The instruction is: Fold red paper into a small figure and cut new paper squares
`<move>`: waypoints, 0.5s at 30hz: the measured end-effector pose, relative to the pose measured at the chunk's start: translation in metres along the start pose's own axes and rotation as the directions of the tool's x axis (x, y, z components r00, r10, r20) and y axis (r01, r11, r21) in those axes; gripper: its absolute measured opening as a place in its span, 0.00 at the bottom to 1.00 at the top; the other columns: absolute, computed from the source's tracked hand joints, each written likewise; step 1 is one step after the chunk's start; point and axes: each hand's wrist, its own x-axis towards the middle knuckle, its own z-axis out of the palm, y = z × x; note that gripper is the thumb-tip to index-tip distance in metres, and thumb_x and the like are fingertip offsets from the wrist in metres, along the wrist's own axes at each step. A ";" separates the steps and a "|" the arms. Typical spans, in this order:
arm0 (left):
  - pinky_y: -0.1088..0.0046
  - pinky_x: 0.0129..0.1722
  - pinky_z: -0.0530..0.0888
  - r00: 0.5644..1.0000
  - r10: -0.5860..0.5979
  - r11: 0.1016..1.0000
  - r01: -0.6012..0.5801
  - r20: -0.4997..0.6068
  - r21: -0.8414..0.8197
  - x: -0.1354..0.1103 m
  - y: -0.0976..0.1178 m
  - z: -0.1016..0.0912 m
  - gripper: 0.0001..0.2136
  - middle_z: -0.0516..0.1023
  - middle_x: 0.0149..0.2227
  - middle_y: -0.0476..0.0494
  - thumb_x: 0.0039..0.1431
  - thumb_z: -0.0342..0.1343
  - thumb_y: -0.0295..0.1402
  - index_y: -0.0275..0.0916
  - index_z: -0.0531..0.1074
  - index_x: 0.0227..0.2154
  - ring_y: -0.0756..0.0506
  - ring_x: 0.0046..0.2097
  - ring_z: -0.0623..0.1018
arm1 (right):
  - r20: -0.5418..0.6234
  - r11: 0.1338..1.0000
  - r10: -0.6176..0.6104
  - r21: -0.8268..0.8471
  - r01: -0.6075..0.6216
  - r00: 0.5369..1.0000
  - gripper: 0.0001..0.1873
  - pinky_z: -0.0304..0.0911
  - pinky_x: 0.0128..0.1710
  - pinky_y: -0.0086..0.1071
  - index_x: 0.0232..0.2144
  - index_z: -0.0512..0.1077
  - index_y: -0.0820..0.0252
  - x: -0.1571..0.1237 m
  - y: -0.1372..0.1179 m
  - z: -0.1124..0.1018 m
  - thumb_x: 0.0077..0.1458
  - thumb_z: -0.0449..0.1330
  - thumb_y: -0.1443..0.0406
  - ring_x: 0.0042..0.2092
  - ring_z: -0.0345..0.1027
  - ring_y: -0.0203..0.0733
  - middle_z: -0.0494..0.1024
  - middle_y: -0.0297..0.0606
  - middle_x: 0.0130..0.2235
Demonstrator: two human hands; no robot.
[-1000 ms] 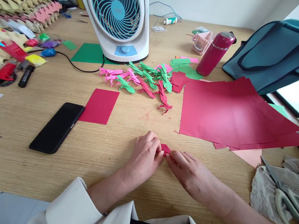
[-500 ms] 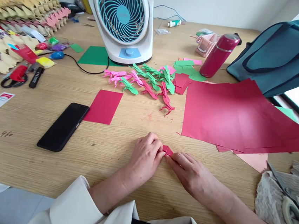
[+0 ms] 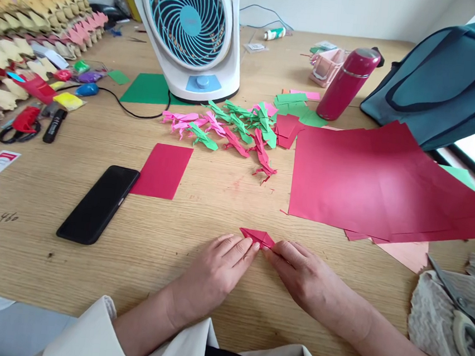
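Starting at my far left, rows of cream and pink folded paper shapes (image 3: 30,18) line the back edge of the wooden table (image 3: 202,197). Just in front of them lie red-handled scissors (image 3: 19,123) and a black marker (image 3: 54,125). Nearer to me, a black phone (image 3: 98,202) lies face up, and its top corner meets a small red paper rectangle (image 3: 162,169). Behind those stands a white and teal desk fan (image 3: 192,34) on a green sheet (image 3: 145,88), with a scatter of pink, green and red folded figures (image 3: 229,126) to its right.

My left hand (image 3: 216,265) rests on the table with its fingers stretched out, not gripping, and the fingertips touch the near left edge of the folded red piece (image 3: 257,236). That piece lies flat on the table between my two hands, close to my body, its point facing left. My right hand (image 3: 307,277) has thumb and forefinger closed on its right end.

Further right and back, a dark red bottle (image 3: 346,82) stands upright. A stack of large red sheets (image 3: 380,180) is spread beside it, under the edge of a teal bag (image 3: 444,80). At the far right, grey-handled scissors (image 3: 465,320) rest on a crumpled cloth (image 3: 430,314).
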 end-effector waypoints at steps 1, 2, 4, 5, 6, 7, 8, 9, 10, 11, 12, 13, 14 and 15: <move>0.61 0.58 0.69 1.000 0.009 1.000 -0.009 0.011 0.015 0.001 0.000 0.000 0.17 0.74 0.54 0.36 0.68 0.44 0.25 0.30 0.66 0.57 0.42 0.55 0.73 | 0.006 1.000 0.001 0.003 -0.001 1.000 0.13 0.66 0.37 0.34 0.48 0.67 0.64 0.000 0.000 0.000 0.66 0.47 0.72 0.36 0.61 0.40 0.67 0.40 0.39; 0.61 0.57 0.69 1.000 0.015 0.999 -0.016 0.021 0.028 0.001 0.000 0.000 0.17 0.74 0.54 0.35 0.68 0.44 0.25 0.29 0.65 0.57 0.42 0.55 0.73 | 0.008 1.000 0.001 0.003 -0.001 1.000 0.13 0.66 0.37 0.34 0.48 0.67 0.65 0.001 0.000 -0.001 0.66 0.46 0.72 0.35 0.60 0.40 0.67 0.40 0.39; 0.62 0.57 0.69 0.999 0.021 0.998 -0.023 0.034 0.050 0.002 0.000 0.000 0.17 0.75 0.53 0.35 0.68 0.44 0.25 0.29 0.65 0.57 0.42 0.54 0.73 | 0.004 1.000 -0.005 -0.005 0.005 1.000 0.14 0.66 0.36 0.34 0.49 0.67 0.65 0.001 0.000 -0.002 0.66 0.46 0.72 0.35 0.60 0.40 0.67 0.41 0.39; 0.62 0.56 0.69 0.999 0.021 0.998 -0.023 0.034 0.060 0.002 0.001 0.000 0.17 0.75 0.53 0.35 0.68 0.43 0.25 0.29 0.66 0.57 0.42 0.53 0.73 | -0.006 1.000 -0.010 -0.011 0.010 1.000 0.14 0.66 0.36 0.34 0.49 0.67 0.65 0.002 0.000 -0.002 0.66 0.46 0.72 0.35 0.60 0.40 0.67 0.41 0.39; 0.62 0.56 0.69 0.999 0.021 0.997 -0.024 0.031 0.072 0.002 0.001 0.000 0.17 0.75 0.52 0.36 0.68 0.43 0.25 0.29 0.66 0.56 0.42 0.53 0.73 | -0.019 1.000 -0.015 -0.015 0.015 1.000 0.14 0.65 0.35 0.34 0.48 0.67 0.66 0.002 0.000 -0.002 0.66 0.46 0.72 0.34 0.60 0.40 0.67 0.41 0.38; 0.63 0.56 0.69 0.999 0.025 0.996 -0.027 0.025 0.087 0.002 0.002 0.001 0.17 0.75 0.52 0.36 0.68 0.42 0.24 0.28 0.67 0.56 0.42 0.52 0.73 | -0.029 1.000 -0.019 -0.019 0.019 0.999 0.14 0.65 0.34 0.34 0.48 0.67 0.66 0.002 0.000 -0.001 0.66 0.45 0.72 0.34 0.60 0.40 0.68 0.41 0.38; 0.62 0.55 0.69 0.999 0.028 0.994 -0.030 0.022 0.102 0.003 0.002 0.001 0.17 0.75 0.52 0.36 0.68 0.41 0.24 0.28 0.67 0.56 0.42 0.52 0.73 | -0.035 1.000 -0.020 -0.023 0.020 0.999 0.13 0.65 0.34 0.34 0.47 0.68 0.65 0.002 0.000 -0.001 0.66 0.45 0.72 0.34 0.60 0.40 0.68 0.40 0.38; 0.62 0.55 0.70 0.999 0.031 0.992 -0.033 0.024 0.118 0.003 0.003 0.001 0.17 0.75 0.53 0.36 0.68 0.41 0.24 0.28 0.67 0.55 0.41 0.52 0.73 | -0.039 0.999 -0.019 -0.028 0.018 0.999 0.13 0.65 0.34 0.33 0.46 0.68 0.65 0.002 0.000 -0.001 0.66 0.46 0.71 0.34 0.60 0.40 0.68 0.40 0.37; 0.62 0.54 0.70 0.999 0.033 0.991 -0.037 0.033 0.132 0.003 0.004 0.001 0.17 0.75 0.53 0.36 0.68 0.41 0.24 0.28 0.68 0.55 0.41 0.52 0.73 | -0.040 0.999 -0.017 -0.034 0.015 0.999 0.13 0.65 0.34 0.34 0.45 0.68 0.65 0.002 -0.001 -0.001 0.66 0.46 0.71 0.34 0.60 0.40 0.68 0.40 0.37; 0.62 0.54 0.70 0.998 0.033 0.989 -0.039 0.046 0.143 0.003 0.005 0.001 0.18 0.74 0.54 0.36 0.68 0.41 0.24 0.28 0.68 0.55 0.41 0.52 0.73 | -0.040 0.999 -0.014 -0.040 0.012 0.999 0.13 0.65 0.34 0.34 0.46 0.68 0.65 0.002 -0.001 0.000 0.66 0.46 0.72 0.33 0.60 0.40 0.68 0.40 0.37; 0.63 0.53 0.71 0.998 0.030 0.988 -0.039 0.062 0.152 0.004 0.005 0.001 0.18 0.74 0.54 0.36 0.68 0.41 0.24 0.29 0.68 0.55 0.41 0.51 0.73 | -0.037 0.999 -0.013 -0.047 0.012 0.999 0.13 0.66 0.34 0.34 0.47 0.68 0.65 0.002 -0.002 0.000 0.65 0.46 0.72 0.33 0.60 0.40 0.68 0.40 0.37; 0.63 0.53 0.71 0.997 0.022 0.987 -0.034 0.077 0.157 0.004 0.006 0.001 0.18 0.74 0.54 0.36 0.68 0.40 0.24 0.30 0.68 0.55 0.41 0.51 0.74 | -0.038 0.998 -0.017 -0.055 0.015 0.999 0.14 0.66 0.34 0.35 0.49 0.68 0.66 0.002 -0.002 0.000 0.65 0.47 0.72 0.34 0.61 0.41 0.68 0.41 0.37; 0.63 0.52 0.71 0.996 0.013 0.987 -0.026 0.088 0.158 0.004 0.006 0.001 0.18 0.74 0.54 0.36 0.68 0.40 0.25 0.31 0.68 0.56 0.42 0.51 0.74 | -0.038 0.998 -0.023 -0.064 0.020 0.999 0.15 0.66 0.34 0.36 0.51 0.67 0.67 0.002 -0.003 0.001 0.65 0.47 0.71 0.34 0.61 0.42 0.68 0.41 0.37; 0.64 0.52 0.71 0.996 0.003 0.988 -0.018 0.094 0.155 0.004 0.007 0.001 0.18 0.74 0.54 0.37 0.68 0.40 0.25 0.31 0.68 0.56 0.42 0.51 0.74 | -0.035 0.997 -0.027 -0.073 0.024 0.999 0.16 0.67 0.34 0.36 0.53 0.65 0.67 0.001 -0.003 0.001 0.64 0.47 0.71 0.34 0.61 0.42 0.68 0.42 0.38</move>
